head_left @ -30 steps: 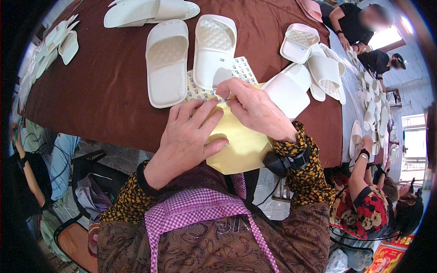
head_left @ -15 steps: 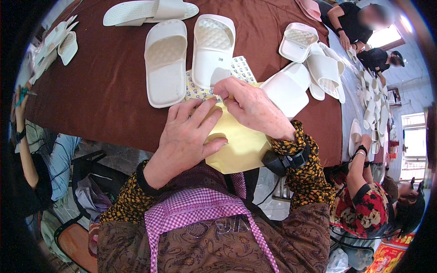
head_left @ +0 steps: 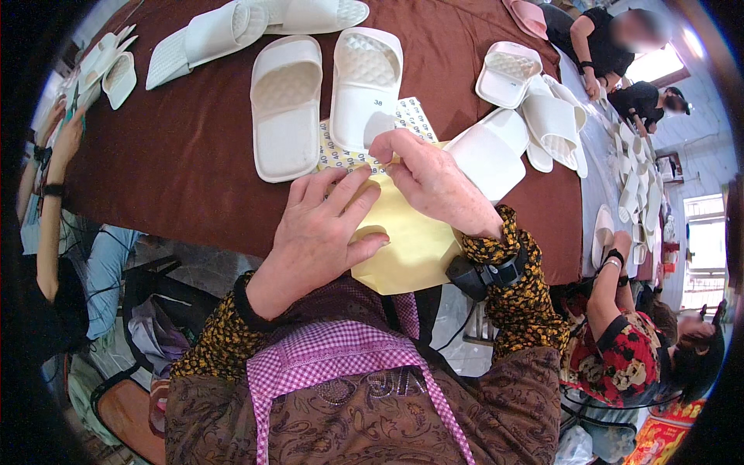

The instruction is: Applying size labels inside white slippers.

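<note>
My left hand (head_left: 314, 225) lies with fingers spread on a folded yellow-backed sticker sheet (head_left: 407, 252), steadying its upper part. My right hand (head_left: 430, 182) is closed in a pinch at the sheet's printed row of small labels; whatever sits between thumb and fingertip is hidden. Another part of the printed label sheet (head_left: 415, 116) shows beyond my hands, partly under a white slipper (head_left: 364, 116) that has a small dark number on its insole. Its neighbour, a plain white slipper (head_left: 287, 128), lies parallel on the left. One more white slipper (head_left: 492, 159) rests right of my right hand.
The table has a brown cloth (head_left: 186, 155). White slippers (head_left: 209, 39) lie along its far left, and a pile of slippers (head_left: 554, 124) sits at right. A person's hand (head_left: 71, 132) with a green-handled tool works at the left edge. Other people work along the right.
At the far left another white slipper has come into view, and the top slipper has shifted right. The left co-worker's hands have moved up toward the slippers. My own hands have barely moved.
</note>
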Action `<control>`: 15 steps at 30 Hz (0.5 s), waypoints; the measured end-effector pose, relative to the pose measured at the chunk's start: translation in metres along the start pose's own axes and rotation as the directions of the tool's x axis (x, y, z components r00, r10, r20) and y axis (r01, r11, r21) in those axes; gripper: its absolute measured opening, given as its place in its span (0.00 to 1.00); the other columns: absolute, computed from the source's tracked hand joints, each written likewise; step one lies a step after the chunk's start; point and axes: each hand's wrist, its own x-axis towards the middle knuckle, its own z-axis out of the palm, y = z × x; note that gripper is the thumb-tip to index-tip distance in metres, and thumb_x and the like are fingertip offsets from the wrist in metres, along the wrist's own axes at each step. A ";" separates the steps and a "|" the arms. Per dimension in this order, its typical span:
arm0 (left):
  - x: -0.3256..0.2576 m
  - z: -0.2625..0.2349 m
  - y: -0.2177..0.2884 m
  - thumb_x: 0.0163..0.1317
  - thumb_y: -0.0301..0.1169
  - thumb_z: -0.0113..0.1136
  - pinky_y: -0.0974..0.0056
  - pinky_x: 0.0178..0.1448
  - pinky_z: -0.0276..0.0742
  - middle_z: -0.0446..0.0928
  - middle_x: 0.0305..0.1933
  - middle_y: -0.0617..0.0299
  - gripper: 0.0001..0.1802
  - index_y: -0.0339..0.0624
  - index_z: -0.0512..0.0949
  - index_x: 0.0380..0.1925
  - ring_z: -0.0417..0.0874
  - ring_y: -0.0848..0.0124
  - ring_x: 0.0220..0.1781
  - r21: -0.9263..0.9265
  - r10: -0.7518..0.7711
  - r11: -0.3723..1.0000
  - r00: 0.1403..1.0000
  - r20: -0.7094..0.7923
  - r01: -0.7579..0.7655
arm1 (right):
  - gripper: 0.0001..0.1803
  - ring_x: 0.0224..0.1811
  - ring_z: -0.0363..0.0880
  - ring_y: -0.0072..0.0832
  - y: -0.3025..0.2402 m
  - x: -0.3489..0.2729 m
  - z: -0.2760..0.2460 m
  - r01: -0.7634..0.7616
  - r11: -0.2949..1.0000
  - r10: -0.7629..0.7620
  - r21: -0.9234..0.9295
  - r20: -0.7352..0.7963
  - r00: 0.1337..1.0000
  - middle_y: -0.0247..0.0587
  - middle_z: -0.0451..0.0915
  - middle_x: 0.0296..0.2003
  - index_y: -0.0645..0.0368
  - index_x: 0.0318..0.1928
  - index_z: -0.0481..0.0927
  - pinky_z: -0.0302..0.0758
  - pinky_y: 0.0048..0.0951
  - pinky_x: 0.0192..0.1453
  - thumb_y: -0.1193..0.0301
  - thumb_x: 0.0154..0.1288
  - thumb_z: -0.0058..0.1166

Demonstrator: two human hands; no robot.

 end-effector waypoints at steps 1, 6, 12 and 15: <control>0.000 0.000 0.000 0.51 0.47 0.66 0.54 0.63 0.63 0.73 0.59 0.57 0.30 0.40 0.77 0.49 0.70 0.60 0.59 0.000 0.001 1.000 1.000 -0.002 -0.002 | 0.10 0.45 0.77 0.49 0.000 0.000 0.000 0.001 1.000 -0.001 0.000 0.000 1.000 0.52 0.76 0.39 0.62 0.45 0.71 0.74 0.43 0.47 0.79 0.63 0.46; 0.000 0.001 0.000 0.51 0.48 0.65 0.54 0.63 0.63 0.73 0.59 0.57 0.30 0.40 0.77 0.49 0.70 0.60 0.59 0.009 0.010 1.000 1.000 -0.007 -0.010 | 0.10 0.43 0.77 0.49 -0.001 0.000 0.000 -0.009 0.999 0.010 -0.035 0.032 0.999 0.52 0.76 0.38 0.62 0.46 0.70 0.74 0.43 0.46 0.79 0.63 0.47; 0.000 0.001 -0.001 0.51 0.48 0.65 0.54 0.62 0.63 0.73 0.59 0.56 0.30 0.40 0.77 0.49 0.70 0.60 0.59 0.008 0.011 1.000 1.000 -0.005 -0.011 | 0.08 0.43 0.80 0.41 -0.004 0.000 -0.002 -0.102 0.993 0.105 -0.050 0.045 0.993 0.48 0.79 0.38 0.64 0.44 0.72 0.77 0.35 0.47 0.81 0.63 0.49; 0.000 0.000 -0.001 0.51 0.48 0.65 0.54 0.62 0.64 0.73 0.59 0.56 0.29 0.40 0.77 0.49 0.70 0.59 0.59 0.006 0.006 1.000 1.000 -0.013 -0.006 | 0.09 0.42 0.78 0.48 0.001 0.001 0.001 -0.056 0.996 0.058 0.065 -0.031 0.998 0.53 0.77 0.36 0.63 0.46 0.70 0.75 0.41 0.46 0.79 0.65 0.47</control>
